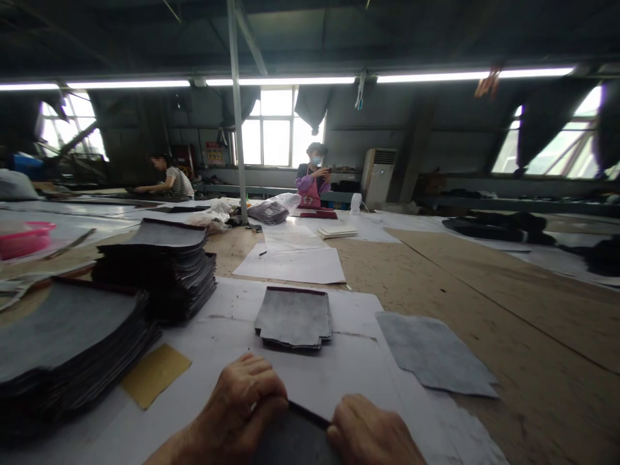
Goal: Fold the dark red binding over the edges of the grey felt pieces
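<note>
Near the bottom of the head view, a grey fabric piece [295, 438] with a dark edge strip lies between my hands, partly cut off by the frame. My left hand [242, 407] is closed on the left end of that dark edge. On its right end, the fingers of my right hand [371, 429] are curled and pinch the strip. Just beyond, a small stack of similar grey pieces [293, 316] with notched corners rests on white paper [358, 361]. To the right, a single grey piece [436, 352] lies flat.
Two tall stacks of grey pieces, a nearer one [72, 342] and a farther one [159, 265], stand at left. A yellow card [155, 376] lies beside them. Beyond are a metal pole [238, 116], a pink basin [26, 240] and two people at the far side.
</note>
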Demonstrator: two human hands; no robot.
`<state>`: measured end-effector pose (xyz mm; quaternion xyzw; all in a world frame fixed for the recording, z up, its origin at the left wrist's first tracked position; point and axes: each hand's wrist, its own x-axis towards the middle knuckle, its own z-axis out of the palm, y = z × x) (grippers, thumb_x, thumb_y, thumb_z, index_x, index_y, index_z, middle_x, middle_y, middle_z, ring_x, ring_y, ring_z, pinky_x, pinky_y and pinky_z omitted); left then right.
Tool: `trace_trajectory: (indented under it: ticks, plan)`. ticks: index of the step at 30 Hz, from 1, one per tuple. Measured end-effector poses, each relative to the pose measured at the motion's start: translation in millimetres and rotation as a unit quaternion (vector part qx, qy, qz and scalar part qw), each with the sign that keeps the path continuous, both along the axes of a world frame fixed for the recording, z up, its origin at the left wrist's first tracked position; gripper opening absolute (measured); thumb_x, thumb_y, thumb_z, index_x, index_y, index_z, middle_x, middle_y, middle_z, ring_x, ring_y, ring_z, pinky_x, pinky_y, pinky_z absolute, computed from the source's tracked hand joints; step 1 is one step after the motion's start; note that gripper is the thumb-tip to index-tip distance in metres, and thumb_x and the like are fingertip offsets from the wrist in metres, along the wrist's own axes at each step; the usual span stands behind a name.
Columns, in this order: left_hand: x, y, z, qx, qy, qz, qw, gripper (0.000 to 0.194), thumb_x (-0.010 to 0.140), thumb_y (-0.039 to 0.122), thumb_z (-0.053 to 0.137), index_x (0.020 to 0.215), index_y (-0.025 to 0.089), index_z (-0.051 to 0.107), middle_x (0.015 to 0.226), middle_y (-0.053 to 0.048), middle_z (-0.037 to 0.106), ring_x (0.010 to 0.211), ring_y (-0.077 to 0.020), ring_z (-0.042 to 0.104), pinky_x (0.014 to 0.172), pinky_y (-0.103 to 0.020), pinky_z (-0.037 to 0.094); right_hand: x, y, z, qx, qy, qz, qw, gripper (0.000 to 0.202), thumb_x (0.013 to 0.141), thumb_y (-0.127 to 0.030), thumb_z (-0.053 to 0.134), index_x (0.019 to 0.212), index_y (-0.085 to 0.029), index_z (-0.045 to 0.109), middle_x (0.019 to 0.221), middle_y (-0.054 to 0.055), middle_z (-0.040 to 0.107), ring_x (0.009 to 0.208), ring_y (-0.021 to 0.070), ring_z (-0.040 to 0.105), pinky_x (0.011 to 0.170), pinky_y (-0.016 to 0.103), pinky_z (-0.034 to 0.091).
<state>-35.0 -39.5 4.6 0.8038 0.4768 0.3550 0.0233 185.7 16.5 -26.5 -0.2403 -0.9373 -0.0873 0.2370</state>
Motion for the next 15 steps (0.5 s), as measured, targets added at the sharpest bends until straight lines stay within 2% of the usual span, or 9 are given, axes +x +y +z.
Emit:
trace_trajectory:
  ticks: [3,8,12,15]
  plan:
    - [-6.5,-3.3,7.5,-0.031,-0.035,0.014,0.999,0.017,0.083,0.015,0.045,0.068,0.016,0.054,0.062,0.000,0.055,0.062,-0.0118,0.052,0.063,-0.025,0.035,13.6,4.6,14.0,-0.109,-0.024,-0.008,0.994,0.018,0.087,-0.017,0.040,0.070,-0.020,0.042,0.069,-0.001,0.055,0.058,0.0095,0.052,0.054,0.021,0.033]
    - [-12.5,0.1,7.6,-0.075,-0.080,0.062,0.992,0.020,0.083,0.023,0.048,0.066,0.016,0.057,0.062,0.000,0.055,0.063,-0.0120,0.052,0.061,-0.023,0.035,17.1,5.5,32.1,-0.269,0.019,-0.075,0.960,0.031,0.091,-0.029,0.033,0.062,-0.019,0.040,0.065,-0.001,0.055,0.062,0.0104,0.052,0.057,0.021,0.033]
    - [-14.4,-0.4,12.9,-0.173,-0.143,0.095,0.970,0.023,0.079,0.031,0.053,0.064,0.015,0.060,0.059,0.000,0.054,0.060,-0.0121,0.050,0.060,-0.022,0.036,13.9,2.3,53.5,-0.405,0.064,-0.115,0.905,0.033,0.085,-0.037,0.039,0.057,-0.019,0.039,0.055,-0.003,0.044,0.054,0.0094,0.044,0.051,0.021,0.030]
    - [-21.4,4.6,32.0,-0.281,-0.228,0.084,0.929,0.027,0.073,0.038,0.056,0.060,0.014,0.060,0.053,0.001,0.051,0.055,-0.0111,0.045,0.054,-0.021,0.034,12.4,9.3,83.2,-0.497,0.087,-0.100,0.858,0.034,0.079,-0.042,0.046,0.055,-0.018,0.041,0.051,-0.005,0.035,0.048,0.0076,0.034,0.045,0.020,0.026]
